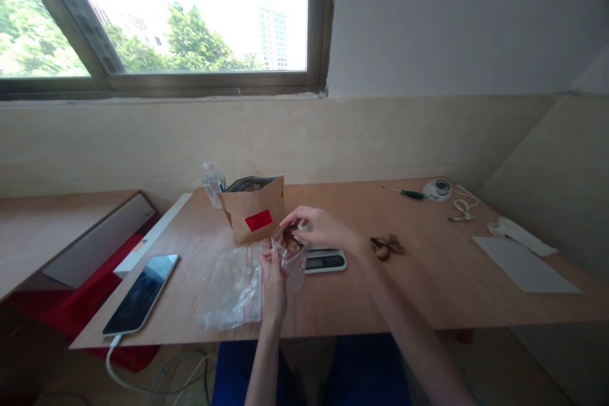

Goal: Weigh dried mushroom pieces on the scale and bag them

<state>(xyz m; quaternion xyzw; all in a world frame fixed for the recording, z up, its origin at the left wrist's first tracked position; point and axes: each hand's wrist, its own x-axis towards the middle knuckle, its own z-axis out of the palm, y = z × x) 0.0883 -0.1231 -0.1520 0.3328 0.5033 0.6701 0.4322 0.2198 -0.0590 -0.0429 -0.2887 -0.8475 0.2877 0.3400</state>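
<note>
My left hand holds a small clear zip bag upright by its rim, above the wooden table. Brown dried pieces sit inside the bag's mouth. My right hand pinches at the bag's opening, fingers on the brown pieces. Just behind the bag lies a small digital scale, partly hidden by my hands. A brown paper pouch with a red label stands open behind them. A pile of empty clear zip bags lies to the left of my left hand.
Loose brown dried pieces lie right of the scale. A phone on a cable rests at the table's left edge. A water bottle, screwdriver, tape roll, grey sheet and white cloth stand farther back and right.
</note>
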